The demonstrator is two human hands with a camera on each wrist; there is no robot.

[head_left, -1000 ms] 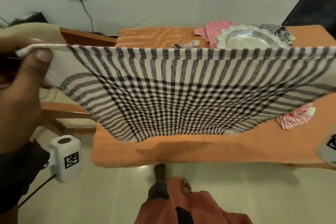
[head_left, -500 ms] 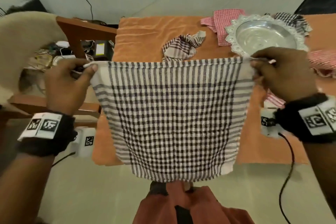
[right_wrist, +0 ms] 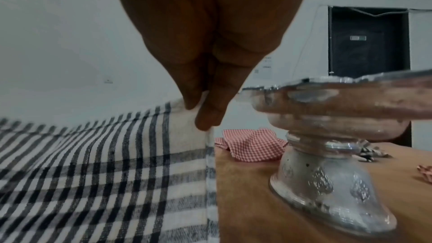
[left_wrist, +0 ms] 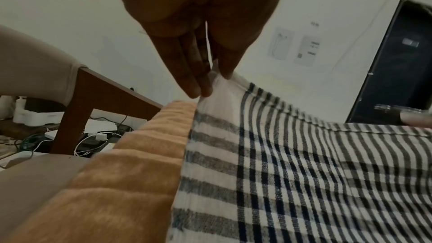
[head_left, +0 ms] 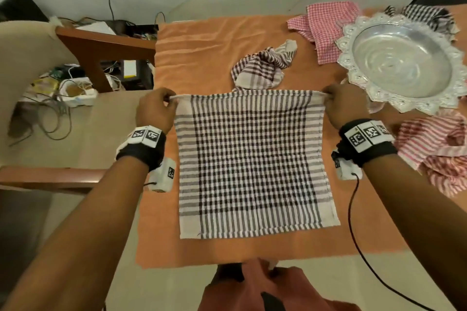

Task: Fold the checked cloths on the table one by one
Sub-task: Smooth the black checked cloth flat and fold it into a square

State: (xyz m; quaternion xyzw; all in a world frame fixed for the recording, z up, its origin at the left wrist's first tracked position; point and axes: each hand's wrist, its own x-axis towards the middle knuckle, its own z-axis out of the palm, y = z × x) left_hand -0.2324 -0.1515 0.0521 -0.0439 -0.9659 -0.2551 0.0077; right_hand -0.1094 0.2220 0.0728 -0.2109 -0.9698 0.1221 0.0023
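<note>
Black-and-white checked cloth lies spread flat on the table, near edge close to the front of the orange cover. I have my left hand pinching the far left corner, thumb and fingers closed on the white border. My right hand pinches the far right corner the same way, fingertips clamped on the hem. Both far corners sit slightly lifted off the table; the rest of the cloth rests on it.

Just beyond the far edge, a crumpled brown-checked cloth touches or nearly touches the spread one, can't tell which. Farther back right, a pink checked cloth lies bunched, partly under the rim of a silver footed bowl. The bowl stands just beside my right hand on its pedestal foot. Another dark checked cloth pokes out behind the bowl. Red-striped cloth lies crumpled right of my right wrist.

Both wrists carry black bands with tag markers. Left of the table: wooden chair, cables on the floor.
</note>
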